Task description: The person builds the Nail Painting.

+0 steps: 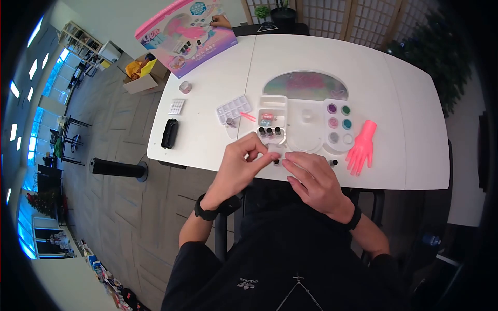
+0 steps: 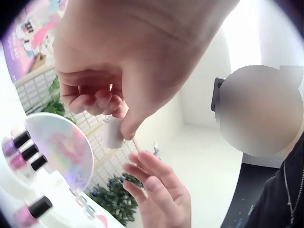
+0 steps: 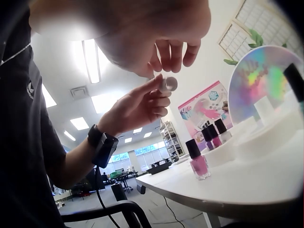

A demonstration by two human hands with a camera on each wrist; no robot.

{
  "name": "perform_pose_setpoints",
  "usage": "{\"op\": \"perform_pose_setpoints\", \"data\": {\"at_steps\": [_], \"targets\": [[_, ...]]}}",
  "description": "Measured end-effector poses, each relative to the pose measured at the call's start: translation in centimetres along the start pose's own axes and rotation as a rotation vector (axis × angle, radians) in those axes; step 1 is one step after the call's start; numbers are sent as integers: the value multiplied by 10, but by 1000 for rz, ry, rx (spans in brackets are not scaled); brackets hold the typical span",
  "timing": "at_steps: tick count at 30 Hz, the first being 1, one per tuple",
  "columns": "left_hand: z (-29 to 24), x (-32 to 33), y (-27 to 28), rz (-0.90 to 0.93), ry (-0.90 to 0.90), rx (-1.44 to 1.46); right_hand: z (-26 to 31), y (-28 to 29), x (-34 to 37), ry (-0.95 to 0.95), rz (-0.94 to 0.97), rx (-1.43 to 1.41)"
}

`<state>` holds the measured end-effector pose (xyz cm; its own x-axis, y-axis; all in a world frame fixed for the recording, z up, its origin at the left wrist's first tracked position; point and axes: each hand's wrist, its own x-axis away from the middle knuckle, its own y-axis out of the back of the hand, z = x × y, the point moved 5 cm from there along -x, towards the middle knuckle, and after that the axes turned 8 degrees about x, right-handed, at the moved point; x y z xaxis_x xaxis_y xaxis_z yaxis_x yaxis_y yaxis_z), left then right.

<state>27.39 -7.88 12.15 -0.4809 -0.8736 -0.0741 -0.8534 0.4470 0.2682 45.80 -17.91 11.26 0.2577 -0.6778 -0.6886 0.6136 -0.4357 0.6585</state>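
A small white cylinder (image 2: 112, 133) is pinched between the thumb and fingers of my left hand (image 1: 239, 161), held above the table's front edge. Its end facing the right wrist camera looks hollow; which kind of piece it is, I cannot tell. My right hand (image 1: 317, 181) hovers just beside it, fingers loosely bent with nothing between them. Below the hands stands a bottle of pink nail polish (image 3: 199, 166) with a black cap. Three more nail polish bottles (image 1: 269, 131) sit in the white station (image 1: 295, 147) beyond.
Behind the station rises a half-round mirror (image 1: 306, 83). Glitter pots (image 1: 332, 123) fill its right side; a pink model hand (image 1: 363, 146) lies farther right. Leftward are a compartment tray (image 1: 233, 109), pink tweezers (image 1: 248, 116), a black case (image 1: 169, 133) and the kit box (image 1: 187, 36).
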Motion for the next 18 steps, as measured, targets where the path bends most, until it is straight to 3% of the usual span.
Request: {"op": "perform_pose_setpoints", "data": {"at_steps": [8,11,18], "targets": [[14,7,-38,97,184,431,-3,6,5,-20,-141,78],[19,8,-44,134,112,509,-7,8,4,-22,-154,92],[6,14,-40,235,141,341,-15,14,2,-124,-109,-20]]}}
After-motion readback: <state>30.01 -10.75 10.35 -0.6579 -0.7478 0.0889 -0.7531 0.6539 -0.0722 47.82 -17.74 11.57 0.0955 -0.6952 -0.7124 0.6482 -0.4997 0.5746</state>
